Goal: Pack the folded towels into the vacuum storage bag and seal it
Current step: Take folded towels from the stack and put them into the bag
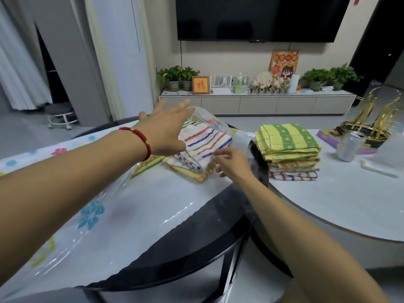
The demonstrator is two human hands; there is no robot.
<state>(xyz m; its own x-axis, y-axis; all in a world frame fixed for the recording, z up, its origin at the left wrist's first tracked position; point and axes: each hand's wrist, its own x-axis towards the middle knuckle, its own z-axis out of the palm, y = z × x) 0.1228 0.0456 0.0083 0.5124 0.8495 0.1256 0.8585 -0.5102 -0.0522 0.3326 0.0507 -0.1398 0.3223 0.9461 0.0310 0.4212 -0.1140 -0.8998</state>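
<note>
Vacuum storage bag (122, 200) laid flat on dark table (192, 254), striped towel (203, 147) inside its mouth steadied by curled right hand (231, 162), bag's upper flap lifted by open-fingered left hand (166, 127), remaining towel stack (288, 149) seen beyond on white table (328, 204).

One camera is sitting on the person's head, looking forward and down. It is seeing both arms reaching out from the near edge. The dark round table (185, 248) is very close below, and the TV (258, 17) wall is far ahead.
</note>
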